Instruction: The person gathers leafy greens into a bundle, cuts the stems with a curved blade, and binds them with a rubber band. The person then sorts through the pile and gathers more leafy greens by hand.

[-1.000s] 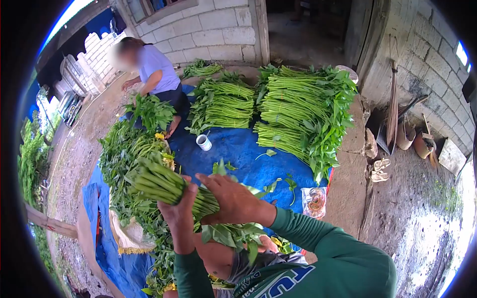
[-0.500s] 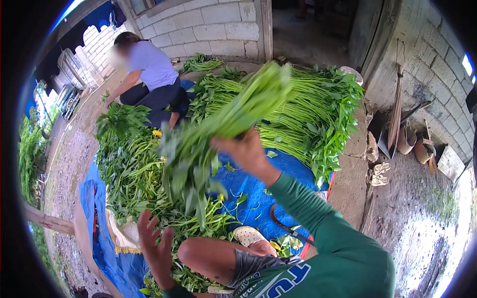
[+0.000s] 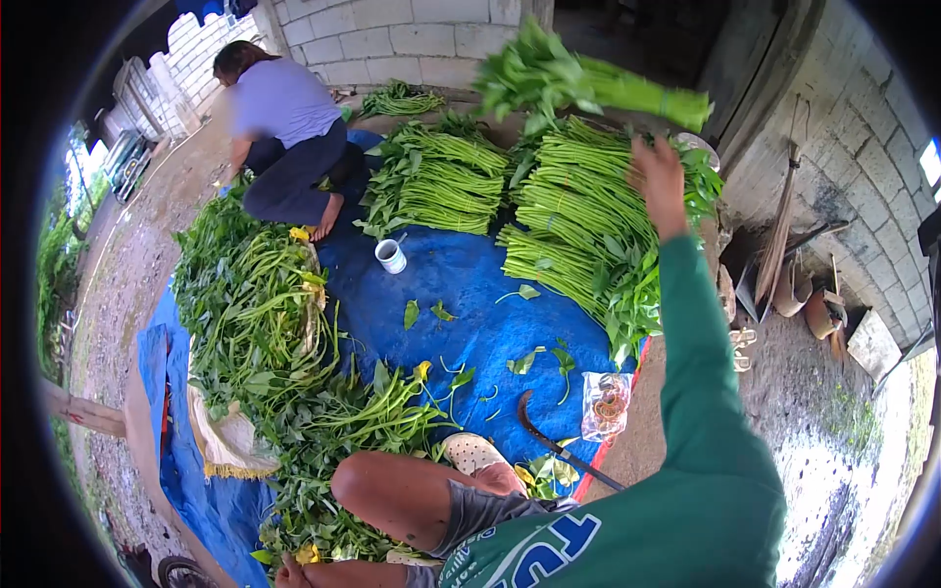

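My right hand (image 3: 659, 184) reaches over the large stack of tied green stalks (image 3: 573, 201), its fingers apart and nothing between them. Just beyond the fingertips, a leafy bundle (image 3: 627, 86) hangs in the air over the back of the stack, its leaves to the left and cut ends to the right. At the bottom edge my left hand (image 3: 291, 574) shows only in part, beside my leg; its fingers are too hidden to read. A smaller stack of stalks (image 3: 446, 181) lies left of the large one. Loose leafy stalks (image 3: 265, 323) are heaped at the left.
A person (image 3: 284, 118) crouches behind the loose heap. On the blue tarp (image 3: 451, 294) are a white cup (image 3: 390, 257), a curved blade (image 3: 537, 428) and a clear bag of rubber bands (image 3: 607, 404). A broom (image 3: 781, 225) leans at the right wall.
The bundle has moved from in front of me to above the large stack and is now clear of my right hand, which has opened. My left hand has dropped to the bottom edge.
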Action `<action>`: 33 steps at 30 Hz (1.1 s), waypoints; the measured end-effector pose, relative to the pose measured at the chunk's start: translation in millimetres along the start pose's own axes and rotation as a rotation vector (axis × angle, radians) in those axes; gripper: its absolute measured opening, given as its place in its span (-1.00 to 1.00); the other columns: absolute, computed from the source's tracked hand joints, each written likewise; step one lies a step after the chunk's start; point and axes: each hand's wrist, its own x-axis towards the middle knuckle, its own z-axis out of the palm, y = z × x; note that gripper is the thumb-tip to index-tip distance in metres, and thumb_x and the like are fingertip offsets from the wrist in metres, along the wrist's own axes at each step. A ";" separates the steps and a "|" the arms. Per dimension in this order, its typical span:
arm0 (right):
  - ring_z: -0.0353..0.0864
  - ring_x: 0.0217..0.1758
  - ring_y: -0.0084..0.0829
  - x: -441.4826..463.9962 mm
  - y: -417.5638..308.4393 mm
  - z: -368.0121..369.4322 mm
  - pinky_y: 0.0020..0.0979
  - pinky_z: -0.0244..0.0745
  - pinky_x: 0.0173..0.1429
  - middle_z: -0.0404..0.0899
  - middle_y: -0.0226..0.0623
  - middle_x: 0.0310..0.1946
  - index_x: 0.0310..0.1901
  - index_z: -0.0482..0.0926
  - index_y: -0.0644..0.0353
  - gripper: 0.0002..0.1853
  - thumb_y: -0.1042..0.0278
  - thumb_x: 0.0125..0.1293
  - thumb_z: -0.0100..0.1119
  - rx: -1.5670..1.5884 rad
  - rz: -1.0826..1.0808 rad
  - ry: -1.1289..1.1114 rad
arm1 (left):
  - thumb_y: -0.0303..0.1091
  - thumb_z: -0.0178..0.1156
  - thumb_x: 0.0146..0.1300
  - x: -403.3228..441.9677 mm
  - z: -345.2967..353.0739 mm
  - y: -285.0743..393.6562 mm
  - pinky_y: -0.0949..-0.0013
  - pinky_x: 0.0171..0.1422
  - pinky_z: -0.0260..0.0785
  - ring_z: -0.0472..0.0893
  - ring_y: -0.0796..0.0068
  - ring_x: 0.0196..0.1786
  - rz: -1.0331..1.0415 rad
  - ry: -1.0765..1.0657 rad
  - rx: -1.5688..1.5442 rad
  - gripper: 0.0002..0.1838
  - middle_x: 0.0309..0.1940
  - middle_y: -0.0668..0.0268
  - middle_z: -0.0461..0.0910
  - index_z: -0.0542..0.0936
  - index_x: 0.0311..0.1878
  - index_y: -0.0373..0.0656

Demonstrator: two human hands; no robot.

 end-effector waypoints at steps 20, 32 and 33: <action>0.74 -0.32 -0.45 -376.9 327.8 -82.0 -0.35 0.64 -0.22 0.77 -0.31 -0.34 -0.06 0.79 0.23 -0.77 0.31 0.33 0.40 -0.520 0.315 -0.198 | 0.15 0.12 0.61 19.5 5.2 -81.7 0.08 0.41 0.43 0.61 0.06 0.31 0.103 -0.155 -0.580 -0.34 0.32 0.02 0.64 0.59 0.43 -0.25; 0.71 -0.36 -0.54 -418.1 191.3 44.3 -0.36 0.63 -0.27 0.76 -0.33 -0.36 -0.07 0.78 0.21 -0.78 0.24 0.44 0.36 -0.405 0.164 -0.728 | 0.04 0.06 0.69 -17.0 16.8 -210.0 0.23 0.47 0.40 0.59 0.20 0.36 0.056 -0.077 -0.968 -0.37 0.37 0.06 0.60 0.50 0.51 -0.33; 0.73 -0.32 -0.49 -414.8 174.3 55.6 -0.29 0.65 -0.20 0.78 -0.26 -0.33 -0.08 0.78 0.21 -0.75 0.20 0.43 0.37 -0.381 0.164 -0.762 | 0.03 0.05 0.70 -21.4 19.0 -224.7 0.24 0.48 0.40 0.59 0.21 0.37 0.051 -0.078 -1.005 -0.37 0.38 0.06 0.60 0.49 0.51 -0.34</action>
